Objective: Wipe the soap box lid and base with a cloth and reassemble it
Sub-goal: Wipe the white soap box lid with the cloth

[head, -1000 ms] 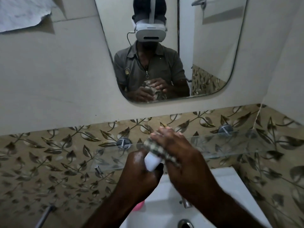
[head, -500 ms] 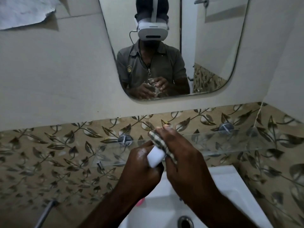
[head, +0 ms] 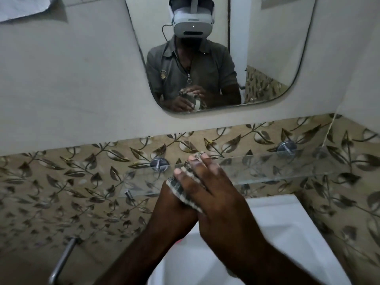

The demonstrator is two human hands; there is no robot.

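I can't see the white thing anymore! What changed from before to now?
The right hand slid forward over the left hand, fingers straightened, pressing the checked cloth flat. That covers the white soap box piece, now seen only in the mirror reflection. The left hand keeps gripping it from below. The glass shelf and sink stayed put.

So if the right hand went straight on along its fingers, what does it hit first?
Probably the glass shelf: the right hand, flat on the cloth, points at its front edge. Depth is unclear; otherwise the leaf-tiled wall.
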